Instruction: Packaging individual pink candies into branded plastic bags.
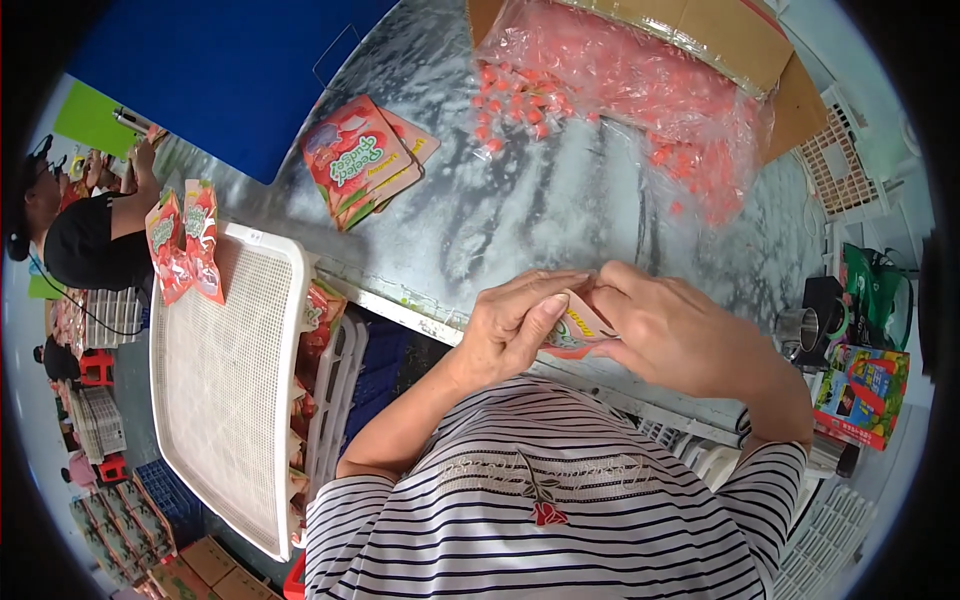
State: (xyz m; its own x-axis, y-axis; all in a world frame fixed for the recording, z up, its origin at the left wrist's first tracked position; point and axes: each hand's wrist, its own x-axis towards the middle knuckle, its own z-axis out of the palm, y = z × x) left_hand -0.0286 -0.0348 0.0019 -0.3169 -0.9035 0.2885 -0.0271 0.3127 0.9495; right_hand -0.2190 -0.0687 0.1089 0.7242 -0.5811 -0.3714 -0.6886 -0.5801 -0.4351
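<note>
A red and cream printed pouch is held between my two hands at the near edge of the table. My left hand grips its left side, the thumb lying on its printed face. On the other side my right hand closes over the pouch's right end, its fingers partly hidden. I cannot see whether the pouch is open or what it contains. Beyond my hands and to the left lies a fanned stack of flat pouches with the same colours.
At the back, a cardboard box spills small red wrapped pieces from a clear plastic bag. Two filled pouches rest on a white mesh tray at left. A blue panel stands behind it. Other people work farther left.
</note>
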